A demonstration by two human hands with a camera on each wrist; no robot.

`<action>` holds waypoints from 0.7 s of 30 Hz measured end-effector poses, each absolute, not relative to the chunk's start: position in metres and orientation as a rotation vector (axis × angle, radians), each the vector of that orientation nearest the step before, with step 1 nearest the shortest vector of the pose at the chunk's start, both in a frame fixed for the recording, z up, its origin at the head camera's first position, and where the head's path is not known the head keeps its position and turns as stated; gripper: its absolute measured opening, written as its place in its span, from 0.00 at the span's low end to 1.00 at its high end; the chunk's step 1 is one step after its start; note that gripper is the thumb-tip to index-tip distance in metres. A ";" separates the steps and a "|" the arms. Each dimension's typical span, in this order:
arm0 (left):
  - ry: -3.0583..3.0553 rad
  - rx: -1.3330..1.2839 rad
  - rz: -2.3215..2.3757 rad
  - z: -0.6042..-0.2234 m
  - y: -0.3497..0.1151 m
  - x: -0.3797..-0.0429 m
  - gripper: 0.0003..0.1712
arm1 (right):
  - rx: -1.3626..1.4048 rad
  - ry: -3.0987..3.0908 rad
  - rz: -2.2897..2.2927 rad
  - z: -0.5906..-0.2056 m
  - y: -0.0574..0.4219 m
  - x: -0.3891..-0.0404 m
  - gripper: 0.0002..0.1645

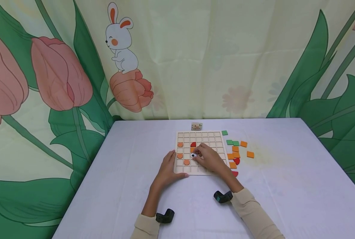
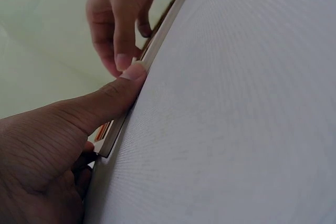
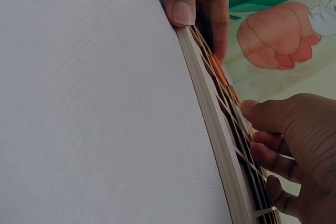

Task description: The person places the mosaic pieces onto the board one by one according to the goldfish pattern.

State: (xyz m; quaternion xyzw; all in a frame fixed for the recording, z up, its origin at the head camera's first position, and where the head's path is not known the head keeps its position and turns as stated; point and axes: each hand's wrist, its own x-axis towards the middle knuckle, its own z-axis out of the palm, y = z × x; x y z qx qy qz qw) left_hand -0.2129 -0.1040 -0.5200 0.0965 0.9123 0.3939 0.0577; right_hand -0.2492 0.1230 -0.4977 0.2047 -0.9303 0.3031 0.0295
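A wooden grid board [image 1: 198, 168] lies flat on the table. My left hand [image 1: 166, 169] holds its near left corner, with the fingers along the left side and the thumb [image 2: 113, 95] on the front edge. Over the middle of the board, my right hand [image 1: 211, 159] pinches a white tile with a black dot [image 1: 193, 155], like an eye, at a cell. Just above it an orange square [image 1: 192, 150] and a red rounded piece [image 1: 193, 144] sit in cells. Orange discs [image 1: 186, 162] occupy cells toward the left. In the right wrist view my right fingers partly hide the tile.
Loose orange squares [image 1: 250, 154], green squares [image 1: 235, 143] and red rounded pieces [image 1: 236, 161] lie right of the board. Behind it stands a small patterned item [image 1: 196, 126], too small to make out. The white-covered table [image 1: 111, 186] ends before a printed curtain [image 1: 195, 66].
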 end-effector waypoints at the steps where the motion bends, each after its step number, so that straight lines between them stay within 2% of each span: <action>1: 2.767 0.292 1.188 -0.520 -0.104 -0.212 0.70 | 0.632 -2.866 0.932 -0.498 0.124 -0.249 0.14; 11: 2.771 0.297 1.210 -0.521 -0.101 -0.210 0.70 | 0.576 -2.887 0.939 -0.488 0.139 -0.244 0.15; 21: 2.762 0.282 1.239 -0.519 -0.101 -0.209 0.70 | 0.509 -2.896 0.887 -0.478 0.164 -0.243 0.11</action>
